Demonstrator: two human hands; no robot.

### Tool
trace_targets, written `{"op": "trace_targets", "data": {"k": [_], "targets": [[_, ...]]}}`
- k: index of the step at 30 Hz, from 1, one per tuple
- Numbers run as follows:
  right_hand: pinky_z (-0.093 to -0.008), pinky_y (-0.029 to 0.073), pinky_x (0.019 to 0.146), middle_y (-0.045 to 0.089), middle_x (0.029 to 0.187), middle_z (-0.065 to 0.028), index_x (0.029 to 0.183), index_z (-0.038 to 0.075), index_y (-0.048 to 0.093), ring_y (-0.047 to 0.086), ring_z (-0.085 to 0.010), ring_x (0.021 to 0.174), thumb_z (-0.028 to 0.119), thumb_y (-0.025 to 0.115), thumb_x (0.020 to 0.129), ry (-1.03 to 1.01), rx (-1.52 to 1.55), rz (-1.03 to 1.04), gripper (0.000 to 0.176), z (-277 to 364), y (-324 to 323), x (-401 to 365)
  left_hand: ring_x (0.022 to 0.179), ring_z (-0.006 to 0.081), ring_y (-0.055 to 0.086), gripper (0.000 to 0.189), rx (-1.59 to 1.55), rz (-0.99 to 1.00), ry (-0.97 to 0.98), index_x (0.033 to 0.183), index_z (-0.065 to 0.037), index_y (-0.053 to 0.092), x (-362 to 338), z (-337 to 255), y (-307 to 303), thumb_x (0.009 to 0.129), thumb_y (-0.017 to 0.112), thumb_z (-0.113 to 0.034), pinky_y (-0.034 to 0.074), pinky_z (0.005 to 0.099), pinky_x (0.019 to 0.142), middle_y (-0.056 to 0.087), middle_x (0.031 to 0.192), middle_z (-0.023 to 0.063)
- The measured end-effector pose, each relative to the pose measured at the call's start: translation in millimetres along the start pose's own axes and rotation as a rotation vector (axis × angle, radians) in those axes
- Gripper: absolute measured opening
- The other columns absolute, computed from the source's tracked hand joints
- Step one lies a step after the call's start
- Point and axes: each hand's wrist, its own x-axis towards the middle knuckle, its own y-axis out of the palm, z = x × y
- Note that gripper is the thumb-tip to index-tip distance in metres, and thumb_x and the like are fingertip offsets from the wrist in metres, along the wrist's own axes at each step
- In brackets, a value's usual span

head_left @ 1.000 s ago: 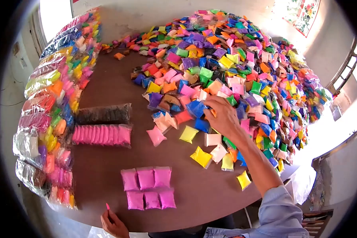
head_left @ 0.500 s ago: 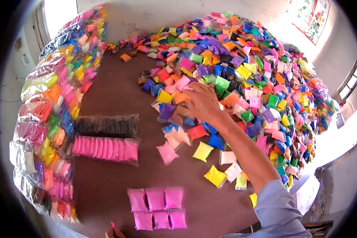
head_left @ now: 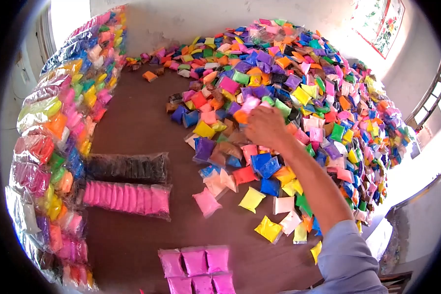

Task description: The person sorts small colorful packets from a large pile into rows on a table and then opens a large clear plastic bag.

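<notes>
My right hand [head_left: 267,126] reaches into the large heap of small coloured packets, its fingers closed on the edge of a pink packet [head_left: 251,103]. An orange packet [head_left: 241,116] lies against the fingers, partly hidden. Purple packets [head_left: 204,148] and a yellow packet [head_left: 204,130] are to the left of the hand. My left hand is out of view below the bottom edge. Near that edge lie two rows of magenta packets [head_left: 194,260], set side by side; the lower row is cut off by the frame.
On the left, a long clear bag of pink packets [head_left: 127,197] lies below a bag of black packets [head_left: 127,167]. Stacked bags of mixed colours [head_left: 59,161] line the table's left edge. Loose packets, such as a yellow one [head_left: 251,199], are scattered on the brown tabletop [head_left: 132,108].
My right hand has moved right and slightly down, with the pink packet shifting along with it. My left hand has dropped out of view. The view has tilted up slightly.
</notes>
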Motion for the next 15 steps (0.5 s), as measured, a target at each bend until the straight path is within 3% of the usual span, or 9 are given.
{"op": "trace_targets", "data": {"k": [1, 3, 5, 7, 9, 10, 12, 15], "targets": [[-0.0488, 0.051, 0.091, 0.073, 0.112, -0.0027, 0.097, 0.016, 0.078, 0.067, -0.0232, 0.113, 0.031, 0.063, 0.087, 0.0, -0.005, 0.004, 0.024, -16, -3, -8, 0.084, 0.0294, 0.071, 0.021, -0.039, 0.006, -0.031, 0.117, -0.004, 0.076, -1, 0, 0, 0.097, 0.073, -0.008, 0.06, 0.0394, 0.074, 0.074, 0.099, 0.0175], [-0.0458, 0.052, 0.092, 0.073, 0.11, -0.0047, 0.089, 0.014, 0.079, 0.067, -0.0265, 0.111, 0.028, 0.067, 0.083, -0.057, 0.125, -0.262, 0.02, -47, -11, -27, 0.085, 0.0296, 0.071, 0.021, -0.08, 0.014, -0.065, 0.118, -0.004, 0.076, 0, 1, -1, 0.097, 0.073, -0.008, 0.06, 0.0396, 0.074, 0.074, 0.099, 0.0174], [-0.0456, 0.053, 0.093, 0.073, 0.11, -0.0058, 0.089, 0.015, 0.08, 0.066, -0.0269, 0.114, 0.028, 0.068, 0.082, -0.01, 0.094, -0.252, 0.019, -80, -13, -45, 0.083, 0.0294, 0.071, 0.021, -0.054, -0.028, 0.07, 0.119, -0.005, 0.076, 3, -1, -3, 0.098, 0.072, -0.007, 0.06, 0.0397, 0.072, 0.074, 0.099, 0.0174], [-0.0454, 0.053, 0.094, 0.073, 0.109, -0.007, 0.09, 0.016, 0.08, 0.064, -0.0273, 0.116, 0.027, 0.068, 0.081, 0.041, 0.065, -0.242, 0.018, -100, -22, -61, 0.082, 0.0294, 0.071, 0.02, -0.077, -0.018, 0.049, 0.117, -0.005, 0.076, 2, 1, -3, 0.097, 0.073, -0.008, 0.06, 0.0397, 0.071, 0.074, 0.098, 0.0172], [-0.0457, 0.052, 0.099, 0.072, 0.116, -0.0076, 0.096, 0.015, 0.08, 0.064, -0.0292, 0.118, 0.026, 0.07, 0.082, 0.418, -0.035, 0.21, 0.021, -112, -43, -77, 0.08, 0.0295, 0.071, 0.019, -0.1, -0.007, 0.028, 0.116, -0.005, 0.077, 1, 4, -3, 0.097, 0.073, -0.008, 0.06, 0.0397, 0.07, 0.074, 0.096, 0.017], [-0.0457, 0.052, 0.099, 0.072, 0.116, -0.0076, 0.096, 0.015, 0.08, 0.064, -0.0292, 0.118, 0.026, 0.07, 0.082, 0.421, -0.039, 0.212, 0.021, -130, -31, -93, 0.079, 0.0297, 0.071, 0.018, -0.068, -0.006, 0.057, 0.114, -0.005, 0.077, 1, 6, -3, 0.096, 0.075, -0.009, 0.059, 0.0396, 0.07, 0.074, 0.094, 0.0167], [-0.047, 0.051, 0.103, 0.072, 0.12, -0.0088, 0.104, 0.014, 0.08, 0.063, -0.031, 0.121, 0.025, 0.07, 0.083, 0.299, 0.147, -0.145, 0.025, -163, 4, -126, 0.077, 0.0298, 0.071, 0.017, -0.04, -0.002, 0.088, 0.112, -0.005, 0.077, 2, 6, -2, 0.095, 0.076, -0.009, 0.059, 0.0395, 0.069, 0.074, 0.093, 0.0163], [-0.0457, 0.051, 0.105, 0.071, 0.123, -0.0104, 0.11, 0.014, 0.078, 0.062, -0.0309, 0.122, 0.023, 0.07, 0.083, 0.421, 0.144, -0.111, 0.03, -161, -11, -144, 0.076, 0.0302, 0.071, 0.014, -0.059, -0.01, 0.091, 0.107, -0.004, 0.076, 5, -1, -3, 0.094, 0.077, -0.01, 0.058, 0.0402, 0.069, 0.074, 0.089, 0.0158]]}}
